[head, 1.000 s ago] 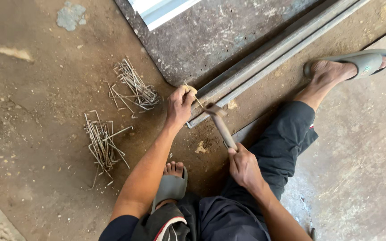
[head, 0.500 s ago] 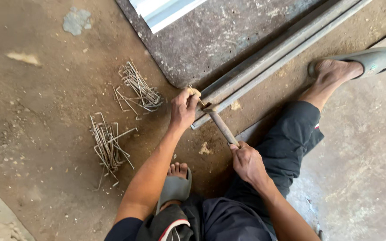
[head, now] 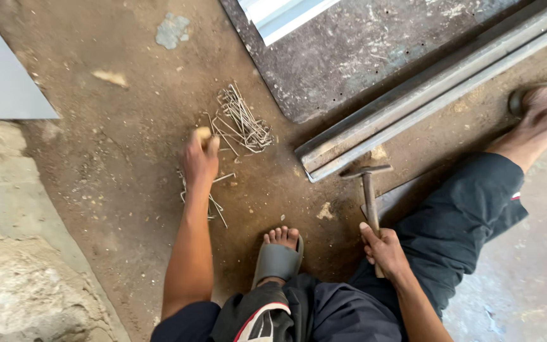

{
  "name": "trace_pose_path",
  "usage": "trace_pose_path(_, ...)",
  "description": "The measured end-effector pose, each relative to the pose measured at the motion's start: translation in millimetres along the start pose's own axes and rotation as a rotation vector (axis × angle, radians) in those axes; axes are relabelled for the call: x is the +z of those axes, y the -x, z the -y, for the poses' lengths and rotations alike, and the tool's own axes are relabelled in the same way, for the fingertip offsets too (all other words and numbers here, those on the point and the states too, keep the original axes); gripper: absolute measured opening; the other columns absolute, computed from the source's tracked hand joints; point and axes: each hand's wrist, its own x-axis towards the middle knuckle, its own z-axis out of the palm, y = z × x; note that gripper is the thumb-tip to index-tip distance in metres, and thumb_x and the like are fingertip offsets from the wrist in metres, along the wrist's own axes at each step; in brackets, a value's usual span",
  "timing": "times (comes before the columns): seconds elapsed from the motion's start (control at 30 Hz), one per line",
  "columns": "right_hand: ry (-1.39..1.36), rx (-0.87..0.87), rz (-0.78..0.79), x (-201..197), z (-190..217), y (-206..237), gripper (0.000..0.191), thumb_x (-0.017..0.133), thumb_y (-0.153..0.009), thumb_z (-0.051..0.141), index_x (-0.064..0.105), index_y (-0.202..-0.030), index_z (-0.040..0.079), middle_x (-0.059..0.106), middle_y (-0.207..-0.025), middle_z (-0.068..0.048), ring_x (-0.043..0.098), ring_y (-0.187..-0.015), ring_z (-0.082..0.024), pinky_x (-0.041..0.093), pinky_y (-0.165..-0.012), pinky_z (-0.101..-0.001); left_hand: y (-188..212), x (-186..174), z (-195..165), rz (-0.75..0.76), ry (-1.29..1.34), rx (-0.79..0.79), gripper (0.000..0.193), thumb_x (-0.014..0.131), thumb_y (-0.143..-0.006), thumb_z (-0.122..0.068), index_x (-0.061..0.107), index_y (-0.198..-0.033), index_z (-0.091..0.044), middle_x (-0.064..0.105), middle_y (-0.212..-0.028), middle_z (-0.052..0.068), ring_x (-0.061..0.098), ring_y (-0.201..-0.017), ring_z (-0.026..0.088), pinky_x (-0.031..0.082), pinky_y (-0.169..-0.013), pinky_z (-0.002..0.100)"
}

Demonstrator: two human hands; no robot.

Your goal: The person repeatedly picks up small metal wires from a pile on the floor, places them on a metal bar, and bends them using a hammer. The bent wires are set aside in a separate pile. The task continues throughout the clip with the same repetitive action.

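Two heaps of thin bent steel wires lie on the gritty dirt floor before us. Our left hand reaches over the nearer heap, fingers curled; our right hand grips a wooden-handled hammer beside long metal bars.

Long steel bars lie beside a grey slab (pitted, worn).
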Motion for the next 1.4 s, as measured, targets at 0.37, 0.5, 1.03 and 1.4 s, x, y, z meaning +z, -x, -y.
trace_pose_path(0.37, 0.073, 0.032, -0.010, 1.4, 10.6, 1.6, 0.045, 0.065, -0.098, 0.034, 0.054, -0.066, 0.004, 0.046, -0.055, 0.000, 0.042, -0.043, -0.010, 0.036, -0.038, -0.0299, 80.4, -45.0, 6.3, 0.203, -0.568, 0.156, 0.033, 0.081, -0.070, -0.010, 0.066, -0.099, -0.007, 0.065, -0.101, 0.014, 0.064, -0.098, 0.034, 0.050, -0.083, 0.048)
trace_pose_path(0.5, 0.079, 0.021, -0.009, 2.1, 8.3, -1.7, 0.047, 0.064, -0.098, 0.037, 0.052, -0.066, 0.004, 0.045, -0.054, -0.002, 0.040, -0.042, -0.011, 0.035, -0.038, -0.0305, 74.8, -74.1, -20.3, 0.139, -0.294, 0.079, 0.018, 0.076, -0.093, -0.006, 0.062, -0.103, -0.004, 0.067, -0.095, 0.013, 0.066, -0.089, 0.035, 0.052, -0.075, 0.048)
trace_pose_path(1.03, 0.460, -0.536, -0.313, 9.0, 34.9, 77.9, 0.035, 0.064, -0.096, 0.029, 0.063, -0.087, -0.004, 0.049, -0.057, -0.010, 0.044, -0.052, -0.018, 0.041, -0.048, -0.0370, 46.4, 121.7, -151.5, 0.524, 0.931, -0.094, 0.015, 0.069, -0.098, -0.011, 0.078, -0.103, -0.001, 0.071, -0.093, 0.002, 0.056, -0.082, 0.010, 0.048, -0.074, 0.028)
trace_pose_path(1.4, 0.654, -0.854, -0.270, 31.6, 58.3, 63.6, 0.035, 0.055, -0.108, 0.020, 0.057, -0.080, -0.003, 0.052, -0.075, -0.012, 0.048, -0.060, -0.019, 0.043, -0.056, -0.0367, 49.5, 116.6, -151.0, 0.435, 0.921, -0.001, 0.010, 0.070, -0.090, -0.006, 0.074, -0.097, -0.001, 0.071, -0.094, 0.004, 0.063, -0.085, 0.011, 0.052, -0.079, 0.028)
